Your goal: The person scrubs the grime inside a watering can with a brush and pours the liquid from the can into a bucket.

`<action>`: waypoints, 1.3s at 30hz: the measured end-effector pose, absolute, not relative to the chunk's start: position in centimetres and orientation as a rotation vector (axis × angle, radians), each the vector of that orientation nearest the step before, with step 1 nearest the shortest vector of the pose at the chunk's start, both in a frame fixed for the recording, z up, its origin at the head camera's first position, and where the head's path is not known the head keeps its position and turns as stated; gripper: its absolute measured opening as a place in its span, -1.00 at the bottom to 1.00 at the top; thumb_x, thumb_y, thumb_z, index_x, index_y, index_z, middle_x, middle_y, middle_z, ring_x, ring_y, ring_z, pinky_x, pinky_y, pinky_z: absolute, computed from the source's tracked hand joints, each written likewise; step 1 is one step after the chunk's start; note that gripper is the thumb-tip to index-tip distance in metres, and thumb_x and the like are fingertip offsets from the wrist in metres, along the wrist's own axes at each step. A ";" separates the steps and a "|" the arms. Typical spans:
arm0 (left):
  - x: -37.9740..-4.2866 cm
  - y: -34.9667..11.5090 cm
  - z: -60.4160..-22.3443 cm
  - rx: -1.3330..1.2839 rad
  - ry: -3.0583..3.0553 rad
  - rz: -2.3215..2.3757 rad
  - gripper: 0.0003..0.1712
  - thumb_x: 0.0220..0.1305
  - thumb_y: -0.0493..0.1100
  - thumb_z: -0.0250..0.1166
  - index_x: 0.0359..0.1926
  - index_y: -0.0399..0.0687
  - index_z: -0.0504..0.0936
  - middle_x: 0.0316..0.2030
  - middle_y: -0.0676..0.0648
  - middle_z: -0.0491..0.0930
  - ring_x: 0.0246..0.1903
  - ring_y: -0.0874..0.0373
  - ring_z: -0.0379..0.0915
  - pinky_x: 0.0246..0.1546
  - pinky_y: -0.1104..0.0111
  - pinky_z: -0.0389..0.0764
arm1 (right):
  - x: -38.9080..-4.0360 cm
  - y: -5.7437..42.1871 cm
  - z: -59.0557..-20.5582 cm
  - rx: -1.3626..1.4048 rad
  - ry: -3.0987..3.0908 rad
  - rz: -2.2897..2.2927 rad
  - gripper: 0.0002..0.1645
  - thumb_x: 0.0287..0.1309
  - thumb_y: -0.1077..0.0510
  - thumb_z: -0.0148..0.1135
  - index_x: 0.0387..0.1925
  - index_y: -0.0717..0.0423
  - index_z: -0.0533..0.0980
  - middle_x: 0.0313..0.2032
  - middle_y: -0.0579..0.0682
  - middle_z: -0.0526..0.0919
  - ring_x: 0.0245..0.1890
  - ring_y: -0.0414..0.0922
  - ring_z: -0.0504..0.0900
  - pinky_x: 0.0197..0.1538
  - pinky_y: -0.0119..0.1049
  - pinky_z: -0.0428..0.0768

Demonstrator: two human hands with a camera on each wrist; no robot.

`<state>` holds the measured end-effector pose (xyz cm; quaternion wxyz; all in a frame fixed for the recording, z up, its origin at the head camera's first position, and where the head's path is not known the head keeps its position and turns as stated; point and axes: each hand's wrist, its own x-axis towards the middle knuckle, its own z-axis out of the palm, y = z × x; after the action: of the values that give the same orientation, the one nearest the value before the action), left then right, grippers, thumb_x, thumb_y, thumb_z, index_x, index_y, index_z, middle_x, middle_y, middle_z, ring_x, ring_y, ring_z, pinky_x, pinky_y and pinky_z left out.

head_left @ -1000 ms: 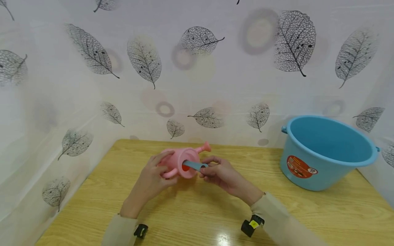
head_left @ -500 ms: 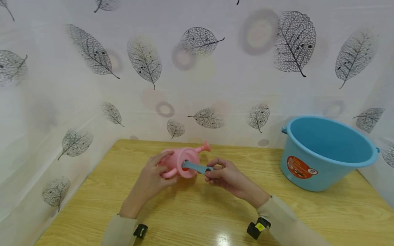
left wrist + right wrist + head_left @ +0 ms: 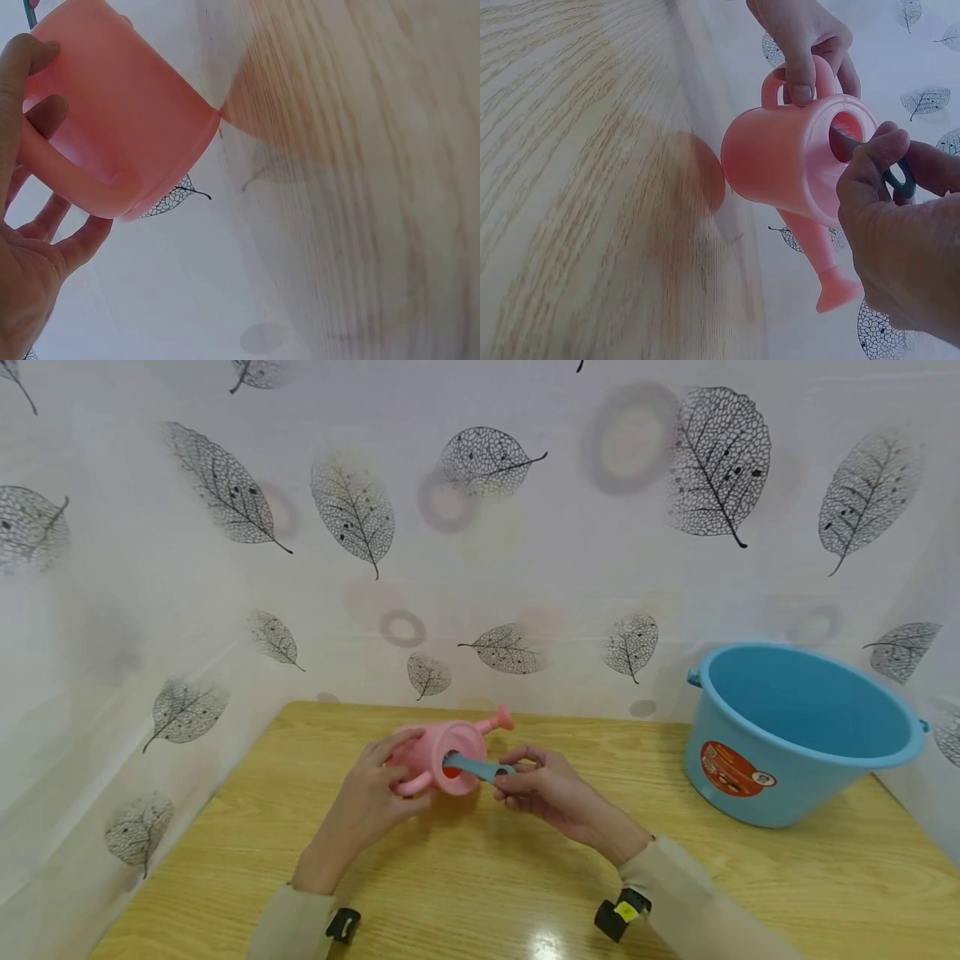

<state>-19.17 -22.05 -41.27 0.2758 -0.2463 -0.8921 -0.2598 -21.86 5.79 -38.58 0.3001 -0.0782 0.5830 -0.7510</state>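
A pink toy watering can lies tilted on its side, its round opening turned toward me and its spout to the right. My left hand grips it around the body and handle; the right wrist view shows the thumb over the can's handle. Between the fingers and thumb of my right hand is the end of a blue-handled tool with a hole in its grip. The tool's other end sits inside the can's opening, so its head is mostly hidden. Something orange-red shows inside the opening.
A large blue bucket with a red label stands at the right of the wooden table. Behind the table hangs a pale leaf-patterned sheet, which also covers the left side. Both wrists carry black straps.
My right hand drew the tool a little out of the can to the right, then shifted slightly back toward it. The left hand and the can have stayed in place.
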 end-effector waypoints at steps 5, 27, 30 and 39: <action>-19.1 -22.1 -41.2 -0.651 -2.416 -0.689 -0.58 -0.11 -0.17 0.60 -0.73 0.05 0.46 0.29 -0.01 0.54 0.14 -0.07 0.49 0.10 0.07 0.70 | -21.9 5.2 -38.7 -0.221 1.553 -2.018 -0.70 0.30 0.35 0.19 0.02 0.24 0.36 -0.38 -0.06 0.71 -0.36 -0.23 0.70 -0.25 -0.48 0.67; -19.1 -22.1 -41.3 -0.668 -2.406 -0.677 -0.60 -0.10 -0.16 0.58 -0.72 0.07 0.46 0.28 -0.01 0.55 0.11 -0.03 0.49 0.08 0.10 0.70 | -22.3 2.5 -38.8 -0.299 1.734 -2.007 -0.73 0.24 0.39 0.28 -0.07 0.30 0.42 -0.32 -0.05 0.74 -0.35 -0.23 0.70 -0.22 -0.43 0.71; -19.1 -22.1 -41.2 -0.666 -2.407 -0.673 -0.60 -0.10 -0.15 0.58 -0.71 0.07 0.47 0.28 0.00 0.55 0.11 -0.02 0.49 0.08 0.11 0.70 | -22.3 2.6 -38.9 -0.331 1.789 -1.972 -0.70 0.22 0.37 0.30 -0.06 0.31 0.41 -0.26 0.01 0.76 -0.35 -0.22 0.70 -0.21 -0.40 0.72; -19.1 -22.0 -41.1 -0.658 -2.417 -0.680 -0.62 -0.11 -0.16 0.58 -0.72 0.06 0.49 0.27 0.00 0.56 0.11 -0.01 0.49 0.09 0.10 0.70 | -22.1 3.1 -38.8 -0.403 1.842 -1.922 -0.64 0.21 0.37 0.28 0.01 0.38 0.41 -0.31 0.00 0.73 -0.37 -0.19 0.71 -0.20 -0.36 0.73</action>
<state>-19.12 -21.96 -41.14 0.2696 -0.2441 -0.8967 -0.2524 -22.11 3.06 -38.76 0.2228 -0.1459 0.6669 -0.6959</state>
